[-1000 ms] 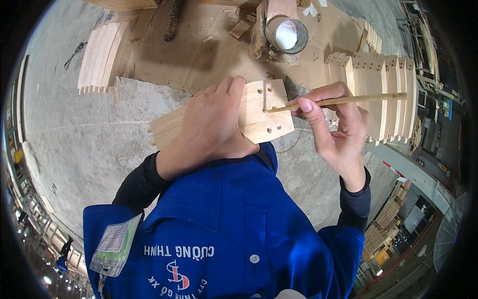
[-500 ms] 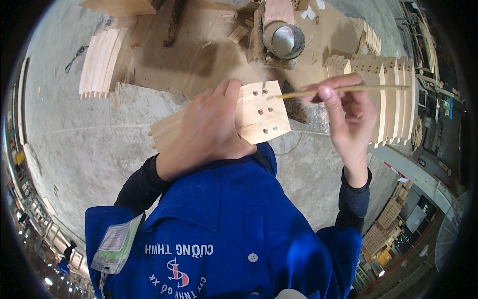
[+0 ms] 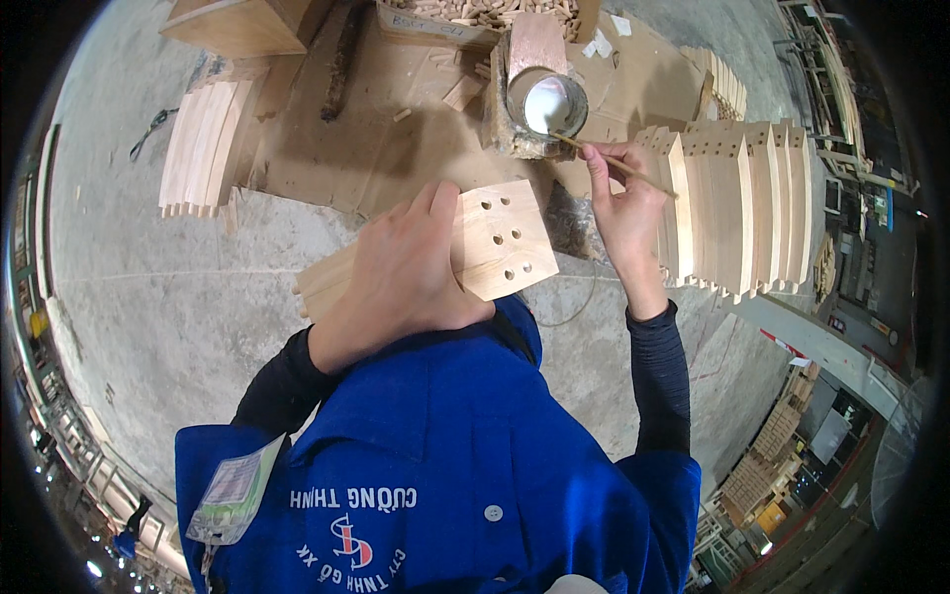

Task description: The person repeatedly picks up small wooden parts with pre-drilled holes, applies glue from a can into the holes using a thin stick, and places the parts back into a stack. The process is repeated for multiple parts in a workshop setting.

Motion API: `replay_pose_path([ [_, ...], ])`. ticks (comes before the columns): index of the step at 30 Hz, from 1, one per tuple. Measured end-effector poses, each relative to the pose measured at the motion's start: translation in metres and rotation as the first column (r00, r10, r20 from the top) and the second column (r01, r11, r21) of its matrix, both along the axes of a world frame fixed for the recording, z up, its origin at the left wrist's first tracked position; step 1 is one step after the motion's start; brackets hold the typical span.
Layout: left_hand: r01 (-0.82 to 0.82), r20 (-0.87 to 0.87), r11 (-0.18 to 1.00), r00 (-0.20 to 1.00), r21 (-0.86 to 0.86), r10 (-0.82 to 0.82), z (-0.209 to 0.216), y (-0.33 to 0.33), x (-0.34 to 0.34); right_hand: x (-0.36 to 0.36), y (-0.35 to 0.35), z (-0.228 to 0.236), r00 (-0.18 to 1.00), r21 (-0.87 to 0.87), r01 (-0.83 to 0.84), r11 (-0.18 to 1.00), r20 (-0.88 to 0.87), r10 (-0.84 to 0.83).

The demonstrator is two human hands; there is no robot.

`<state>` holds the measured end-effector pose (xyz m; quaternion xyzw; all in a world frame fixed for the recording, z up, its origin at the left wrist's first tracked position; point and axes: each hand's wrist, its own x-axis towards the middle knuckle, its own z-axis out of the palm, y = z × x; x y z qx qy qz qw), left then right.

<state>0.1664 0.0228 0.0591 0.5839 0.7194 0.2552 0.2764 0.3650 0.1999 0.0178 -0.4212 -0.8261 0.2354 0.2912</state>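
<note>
My left hand point(image 3: 406, 257) is wrapped round a pale wooden board point(image 3: 510, 241), held slanting in front of my body. Several round holes run in pairs across its right end. In my right hand point(image 3: 628, 203) is a thin wooden stick point(image 3: 643, 178), pinched between thumb and fingers. Its far tip reaches the rim of a round pot point(image 3: 582, 104) of white liquid point(image 3: 547, 105); whether the tip dips into the liquid is hard to tell. The pot rests on a stained block beyond the board.
Stacked boards with drilled ends point(image 3: 732, 208) stand to the right, another stack point(image 3: 203, 148) to the left. A carton of wooden dowels point(image 3: 485, 20) and a wooden box point(image 3: 247, 25) lie at the back. Flattened cardboard point(image 3: 297, 158) covers part of the concrete floor.
My right hand has moved from beside the board's holes forward and left to the pot, swinging the stick's tip to its rim. The left hand still grips the board, shifted slightly.
</note>
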Motion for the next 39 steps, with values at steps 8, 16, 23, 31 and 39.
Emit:
replay_pose_path([
  [8, 0.001, -0.014, 1.0, 1.0, -0.015, -0.001, 0.001, -0.001, -0.002, -0.002, -0.01, -0.024, 0.924, -0.282, -0.091, 0.955, -0.382, -0.025],
  [16, -0.001, -0.059, 0.999, 0.998, -0.032, -0.001, 0.002, -0.004, -0.001, -0.008, 0.0, -0.017, 0.625, -0.708, -0.207, 0.675, -0.627, -0.466],
  [23, -0.021, -0.033, 0.999, 0.999, -0.029, 0.02, 0.002, -0.008, 0.001, 0.012, 0.021, -0.022, 0.627, -0.825, -0.147, 0.546, -0.505, -0.594],
  [31, -0.011, -0.045, 1.0, 0.999, -0.021, 0.01, 0.004, -0.011, 0.005, 0.028, 0.005, 0.037, 0.715, -0.629, -0.177, 0.757, -0.611, -0.341],
  [39, 0.017, -0.041, 1.0, 0.999, -0.019, -0.018, 0.005, -0.014, 0.01, 0.013, -0.045, 0.088, 0.909, -0.316, -0.279, 0.907, -0.391, 0.144],
])
